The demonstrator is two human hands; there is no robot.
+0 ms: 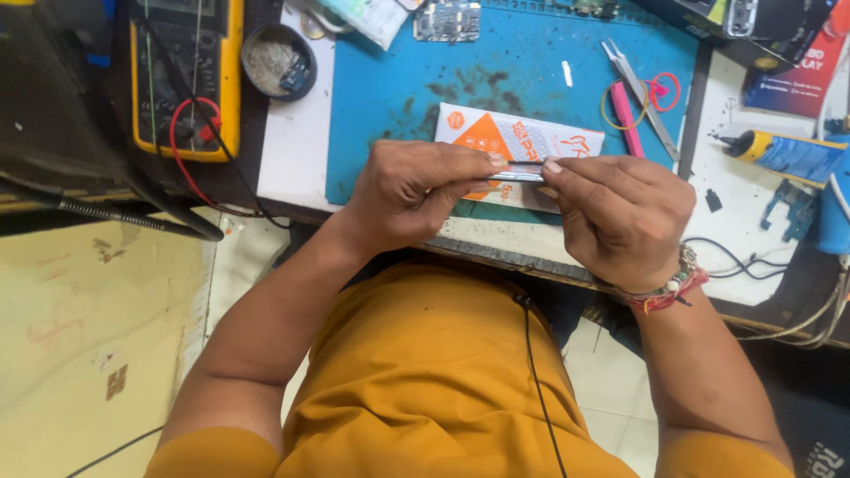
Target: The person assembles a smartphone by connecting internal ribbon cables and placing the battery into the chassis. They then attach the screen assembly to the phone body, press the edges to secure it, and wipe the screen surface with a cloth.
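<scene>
Both hands, left (412,190) and right (620,217), pinch what seems a thin strip (518,173).

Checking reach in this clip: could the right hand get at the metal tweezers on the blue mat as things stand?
Probably yes, but not freely: the right hand shares a thin silvery strip with the left hand. The tweezers lie uncovered just beyond it.

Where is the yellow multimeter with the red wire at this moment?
In the head view, the yellow multimeter with the red wire lies at the upper left, left of the blue work mat and beside a small round tin.
</scene>
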